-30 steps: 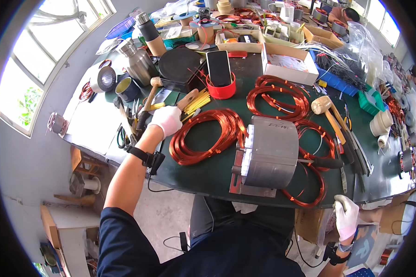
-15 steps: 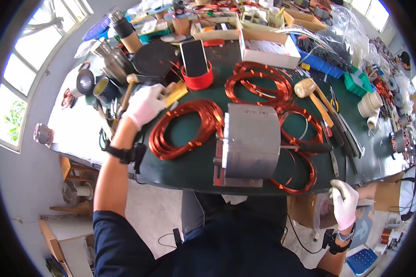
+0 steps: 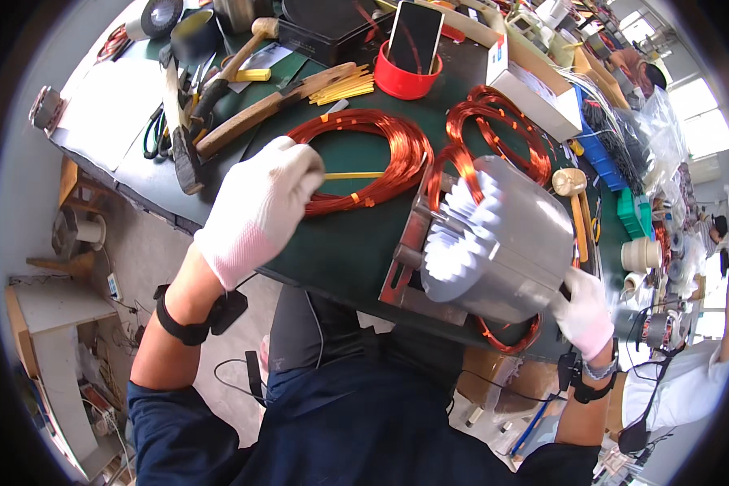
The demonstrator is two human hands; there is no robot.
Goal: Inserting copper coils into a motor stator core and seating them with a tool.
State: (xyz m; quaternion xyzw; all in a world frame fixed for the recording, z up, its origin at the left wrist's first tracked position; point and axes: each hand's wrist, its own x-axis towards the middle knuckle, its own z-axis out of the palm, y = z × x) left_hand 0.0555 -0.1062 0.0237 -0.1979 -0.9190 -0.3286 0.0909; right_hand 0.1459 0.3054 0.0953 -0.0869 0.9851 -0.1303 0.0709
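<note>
My left hand [image 3: 263, 198], in a white glove, is closed with the fingertips pinched on a thin yellow strip [image 3: 352, 175]. The strip reaches across a coil of copper wire [image 3: 401, 158] lying on the table. To the right, a grey cylindrical motor stator [image 3: 526, 243] rests on a reddish metal stand [image 3: 403, 251]. White slot liners [image 3: 460, 235] stick out of its left end, and copper wire [image 3: 463, 166] loops there. My gloved right hand [image 3: 585, 314] is at the stator's right end, fingers curled; what they grip is hidden.
More yellow strips [image 3: 342, 86] lie behind the coil, by a wooden-handled tool [image 3: 275, 109]. A phone [image 3: 413, 36] stands in a red round holder [image 3: 409, 79]. Another copper coil [image 3: 502, 121], a white box [image 3: 535, 89] and a mallet [image 3: 571, 182] are farther right. A person [image 3: 680, 389] is at the right edge.
My left hand has drawn back from the yellow strips with one strip in its fingers. My right hand has moved up to the stator's right end. The view has turned and tilted.
</note>
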